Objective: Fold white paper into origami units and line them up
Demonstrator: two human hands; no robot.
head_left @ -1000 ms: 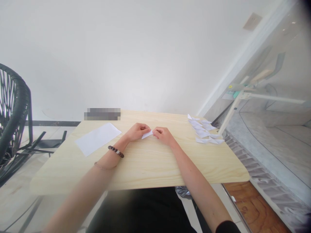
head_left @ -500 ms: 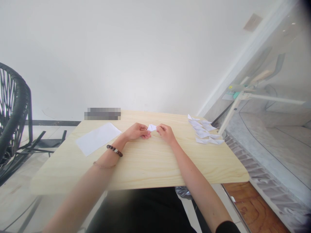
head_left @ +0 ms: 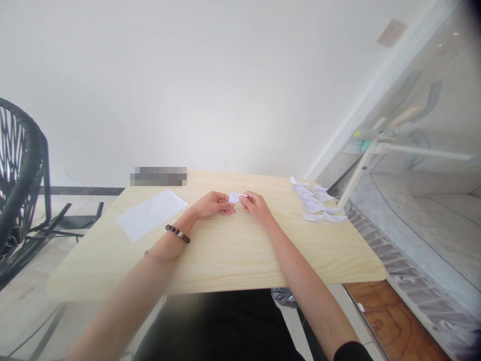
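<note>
A small folded piece of white paper [head_left: 235, 197] is held between my two hands over the middle of the table. My left hand [head_left: 215, 204] pinches its left side, thumb on top. My right hand [head_left: 255, 204] grips the right side between thumb and forefinger, and part of the paper shows above those fingers. Left of my left hand lie flat white paper sheets [head_left: 152, 214]. Off to the right, several folded white paper pieces [head_left: 315, 205] lie in rows.
The pale wooden table [head_left: 233, 260] stands against a white wall [head_left: 225, 90]. A blurred-out dark patch [head_left: 158, 176] is at its back left. At the left is a black woven chair [head_left: 32, 150]; at the right, a white metal frame [head_left: 356, 178] stands beside the table.
My right thumb and fingers have shifted slightly left onto the folded paper, and its right end now shows above them. My left hand has barely moved.
</note>
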